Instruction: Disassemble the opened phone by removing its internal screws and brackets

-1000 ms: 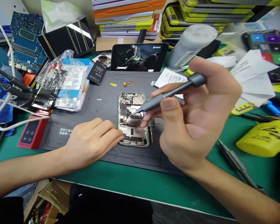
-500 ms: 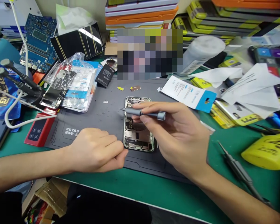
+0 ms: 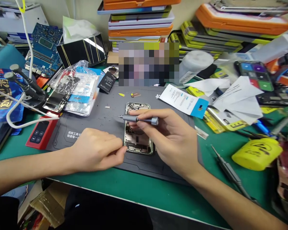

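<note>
Presently, head view: screwdriver (image 3: pixel 138 119) pinched narrowly between thumb and fingers of right hand (image 3: pixel 172 143), held level above far half of opened phone (image 3: pixel 137 145), tip pointed left past frame. Phone laid mid-mat, towards near edge. Left hand (image 3: pixel 98 153) curled closed, fingertips pressed to phone's near-left edge; nothing seen held. Risk judged: exposed boards may be scratched if grip slips; small loose parts on grey mat (image 3: pixel 91 118) may be swept off by wrist. Mat laid on green bench (image 3: pixel 158 191); spare driver (image 3: pixel 227 169) right; stacked cases (image 3: pixel 139 28) far.
</note>
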`<control>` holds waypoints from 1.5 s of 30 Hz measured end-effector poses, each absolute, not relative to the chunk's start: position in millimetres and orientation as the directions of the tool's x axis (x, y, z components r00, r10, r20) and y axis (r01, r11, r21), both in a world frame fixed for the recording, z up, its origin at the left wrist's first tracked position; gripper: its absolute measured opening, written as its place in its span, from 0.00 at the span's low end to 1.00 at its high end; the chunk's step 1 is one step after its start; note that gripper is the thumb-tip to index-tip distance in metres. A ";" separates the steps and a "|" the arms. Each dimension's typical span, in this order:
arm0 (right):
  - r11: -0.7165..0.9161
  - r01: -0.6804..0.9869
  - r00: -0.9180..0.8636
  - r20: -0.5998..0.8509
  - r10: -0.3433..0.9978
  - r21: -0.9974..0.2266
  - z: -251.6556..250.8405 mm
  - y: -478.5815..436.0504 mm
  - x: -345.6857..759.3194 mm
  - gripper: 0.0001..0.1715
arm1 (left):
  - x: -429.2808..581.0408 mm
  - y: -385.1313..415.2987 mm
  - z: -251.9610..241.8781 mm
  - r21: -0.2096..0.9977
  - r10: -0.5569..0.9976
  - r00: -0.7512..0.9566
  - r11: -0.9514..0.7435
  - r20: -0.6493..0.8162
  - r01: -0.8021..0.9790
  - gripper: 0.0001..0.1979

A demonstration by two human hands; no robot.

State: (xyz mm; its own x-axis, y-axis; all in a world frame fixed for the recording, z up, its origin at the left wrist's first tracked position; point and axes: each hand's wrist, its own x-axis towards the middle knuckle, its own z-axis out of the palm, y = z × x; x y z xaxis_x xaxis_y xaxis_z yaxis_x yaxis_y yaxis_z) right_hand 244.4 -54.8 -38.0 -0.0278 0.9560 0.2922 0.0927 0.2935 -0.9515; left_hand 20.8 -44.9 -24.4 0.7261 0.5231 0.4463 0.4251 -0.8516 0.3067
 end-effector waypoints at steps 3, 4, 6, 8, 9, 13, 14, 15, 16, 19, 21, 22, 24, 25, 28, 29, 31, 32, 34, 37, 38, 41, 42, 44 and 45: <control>0.218 -0.108 0.085 0.210 0.974 -0.970 -34.5 -50.4 244.8 0.13 | 19.0 -40.5 -17.7 0.525 0.638 0.676 -0.743 0.370 0.415 0.22; 0.208 -0.165 0.117 0.191 0.975 -0.964 -33.5 -48.8 245.9 0.17 | 18.7 -38.6 -15.2 0.603 0.686 0.652 -0.680 0.323 0.418 0.22; 0.176 -0.252 0.148 0.142 0.979 -0.951 -32.2 -46.8 248.4 0.21 | 18.9 -35.0 -11.1 0.737 0.773 0.601 -0.524 0.202 0.427 0.22; 0.113 -0.299 0.124 0.079 0.989 -0.948 -31.7 -47.1 249.9 0.21 | 19.5 -32.4 -9.4 0.823 0.813 0.575 -0.385 0.089 0.417 0.20; 0.084 -0.316 0.100 0.055 0.993 -0.945 -31.7 -48.1 249.9 0.22 | 19.9 -31.6 -9.7 0.850 0.817 0.574 -0.338 0.052 0.404 0.16; 0.001 -0.336 0.009 -0.003 1.000 -0.942 -32.3 -54.9 244.8 0.29 | 19.9 -30.3 -15.6 0.892 0.792 0.609 -0.301 0.038 0.336 0.10; -0.008 -0.327 -0.001 -0.008 1.000 -0.945 -32.2 -56.3 243.1 0.31 | 19.6 -29.9 -17.2 0.894 0.777 0.627 -0.316 0.051 0.319 0.12; -0.011 -0.316 -0.008 -0.010 1.000 -0.949 -32.1 -57.5 241.7 0.33 | 19.4 -29.5 -18.5 0.894 0.762 0.645 -0.331 0.064 0.302 0.12; -0.010 -0.307 -0.009 -0.007 1.000 -0.952 -31.9 -58.3 240.5 0.34 | 19.2 -29.0 -19.4 0.896 0.749 0.658 -0.338 0.072 0.287 0.12; -0.003 -0.305 0.000 -0.003 1.000 -0.952 -31.2 -58.6 239.0 0.34 | 19.1 -28.1 -19.7 0.913 0.736 0.675 -0.312 0.057 0.263 0.11; -0.017 -0.318 -0.004 -0.017 1.000 -0.948 -31.1 -57.9 239.1 0.33 | 19.1 -28.4 -18.6 0.918 0.740 0.671 -0.295 0.043 0.266 0.11; -0.026 -0.324 -0.009 -0.024 1.000 -0.946 -31.2 -57.5 239.4 0.33 | 19.2 -28.7 -17.9 0.914 0.738 0.673 -0.303 0.047 0.269 0.11; -0.042 -0.330 -0.019 -0.038 0.999 -0.943 -31.5 -56.9 239.9 0.32 | 19.1 -29.3 -16.5 0.901 0.730 0.679 -0.340 0.072 0.269 0.10; -0.046 -0.331 -0.023 -0.040 0.999 -0.942 -31.6 -56.8 240.1 0.32 | 19.0 -29.4 -16.0 0.894 0.726 0.682 -0.358 0.086 0.268 0.10; -0.047 -0.331 -0.029 -0.039 0.999 -0.942 -31.8 -56.9 240.3 0.33 | 19.0 -29.2 -15.2 0.884 0.720 0.684 -0.388 0.115 0.260 0.11; -0.046 -0.331 -0.029 -0.038 0.999 -0.942 -31.9 -57.1 240.3 0.33 | 19.1 -29.0 -15.2 0.884 0.719 0.684 -0.392 0.122 0.255 0.11; -0.042 -0.328 -0.024 -0.036 0.999 -0.944 -32.1 -57.5 240.2 0.33 | 19.1 -28.6 -15.5 0.887 0.716 0.684 -0.398 0.139 0.236 0.11; -0.042 -0.326 -0.022 -0.037 0.999 -0.945 -32.3 -57.7 240.3 0.33 | 19.1 -28.5 -15.8 0.890 0.714 0.685 -0.397 0.145 0.225 0.12; -0.048 -0.317 -0.020 -0.043 0.999 -0.947 -32.5 -57.9 240.5 0.32 | 18.9 -28.3 -16.6 0.896 0.710 0.687 -0.394 0.155 0.204 0.12; -0.045 -0.295 -0.010 -0.044 0.999 -0.955 -32.5 -58.1 241.3 0.32 | 18.9 -28.2 -17.5 0.911 0.714 0.683 -0.371 0.156 0.181 0.14; -0.038 -0.285 -0.007 -0.037 0.999 -0.958 -32.6 -58.2 241.5 0.33 | 18.9 -28.2 -17.6 0.916 0.718 0.679 -0.361 0.153 0.175 0.14; -0.021 -0.282 -0.008 -0.020 1.000 -0.959 -33.4 -58.5 242.1 0.32 | 19.2 -28.5 -17.6 0.928 0.735 0.666 -0.325 0.127 0.183 0.14; -0.022 -0.284 -0.010 -0.020 1.000 -0.958 -34.0 -58.5 242.4 0.32 | 19.2 -28.7 -17.6 0.929 0.739 0.664 -0.317 0.116 0.190 0.14; -0.027 -0.280 -0.010 -0.026 1.000 -0.960 -35.1 -58.3 243.1 0.31 | 19.0 -29.0 -17.9 0.932 0.743 0.663 -0.299 0.091 0.207 0.13; -0.029 -0.272 -0.008 -0.028 1.000 -0.962 -35.6 -58.1 243.6 0.31 | 18.8 -29.2 -18.2 0.933 0.744 0.664 -0.289 0.079 0.213 0.14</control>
